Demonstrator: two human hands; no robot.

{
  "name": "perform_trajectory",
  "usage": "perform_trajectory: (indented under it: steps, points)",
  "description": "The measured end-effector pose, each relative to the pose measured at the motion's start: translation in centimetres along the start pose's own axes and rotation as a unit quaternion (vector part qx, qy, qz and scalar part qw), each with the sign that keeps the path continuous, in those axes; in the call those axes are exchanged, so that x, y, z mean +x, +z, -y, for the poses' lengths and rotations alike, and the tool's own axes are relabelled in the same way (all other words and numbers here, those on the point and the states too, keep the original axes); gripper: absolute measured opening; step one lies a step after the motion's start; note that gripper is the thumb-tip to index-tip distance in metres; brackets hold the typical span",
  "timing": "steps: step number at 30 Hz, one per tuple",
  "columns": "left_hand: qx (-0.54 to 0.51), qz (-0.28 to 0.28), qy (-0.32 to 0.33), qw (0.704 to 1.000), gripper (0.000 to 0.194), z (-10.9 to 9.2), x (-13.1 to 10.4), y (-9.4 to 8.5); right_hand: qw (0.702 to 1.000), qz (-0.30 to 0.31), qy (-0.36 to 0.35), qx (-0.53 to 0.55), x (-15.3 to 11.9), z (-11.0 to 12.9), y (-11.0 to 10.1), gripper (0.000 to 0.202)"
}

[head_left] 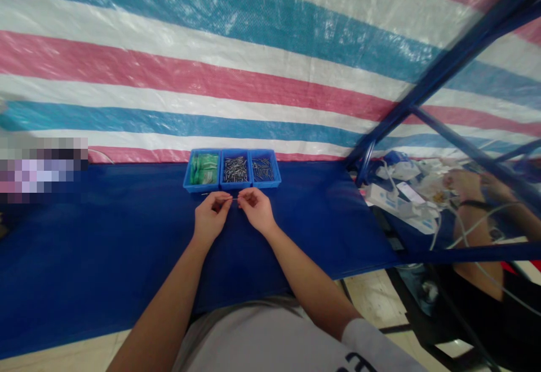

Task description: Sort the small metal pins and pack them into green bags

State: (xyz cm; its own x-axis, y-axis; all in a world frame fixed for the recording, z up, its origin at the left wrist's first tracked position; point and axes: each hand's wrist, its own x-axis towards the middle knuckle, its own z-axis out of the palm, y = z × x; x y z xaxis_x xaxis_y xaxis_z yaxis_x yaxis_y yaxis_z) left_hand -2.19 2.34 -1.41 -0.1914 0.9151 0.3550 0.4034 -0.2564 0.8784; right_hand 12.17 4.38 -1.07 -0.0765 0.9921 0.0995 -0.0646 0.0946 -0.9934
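Note:
My left hand (212,214) and my right hand (257,208) meet over the blue table, just in front of three small blue bins. Fingertips of both are pinched on a thin metal pin (235,198) that bridges the small gap between them; its exact kind is too small to make out. Another thin metallic bit (205,194) shows just left of my left fingers, and I cannot tell whether it is part of the same piece. The left bin (186,181) holds green packets (204,166). Short metal pieces (235,169) fill the middle bin, and longer thin pins (263,170) lie in the right one.
A striped plastic sheet (253,73) hangs behind the blue table (105,248). Blue metal frame bars (393,113) rise at the right. Beyond them are white boxes (399,206), cables and a co-worker's arm (471,220). A blurred-out patch (40,172) is at far left.

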Motion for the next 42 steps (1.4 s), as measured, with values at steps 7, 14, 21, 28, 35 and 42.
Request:
perform_trajectory:
  steps: [7, 14, 21, 28, 35, 42]
  points:
    - [0.002, 0.005, -0.001, 1.0, 0.016, -0.1, 0.0, -0.1, 0.997, -0.011, 0.029, 0.069, 0.2, 0.1, 0.0, 0.022]
    - [-0.008, 0.004, -0.022, 1.0, 0.015, -0.3, -0.1, -0.1, 0.993, -0.018, 0.047, 0.104, 0.4, 0.0, -0.1, 0.025]
    - [-0.027, 0.004, -0.036, 0.999, 0.015, -0.1, 0.2, -0.1, 0.994, -0.004, 0.029, 0.103, 0.1, 0.3, 0.1, 0.021]
    - [-0.076, 0.023, -0.049, 0.996, 0.02, -0.1, 0.3, 0.0, 1.0, -0.003, 0.008, 0.017, -0.2, 0.4, 0.1, 0.013]
    - [-0.101, 0.054, -0.049, 0.992, 0.022, -0.2, 0.2, -0.1, 0.997, -0.006, -0.012, -0.073, -0.5, 0.8, -0.1, 0.016]
    - [-0.099, 0.075, -0.031, 0.992, 0.022, -0.3, 0.1, -0.3, 0.996, 0.012, -0.033, -0.088, -0.7, 0.8, -0.1, 0.015]
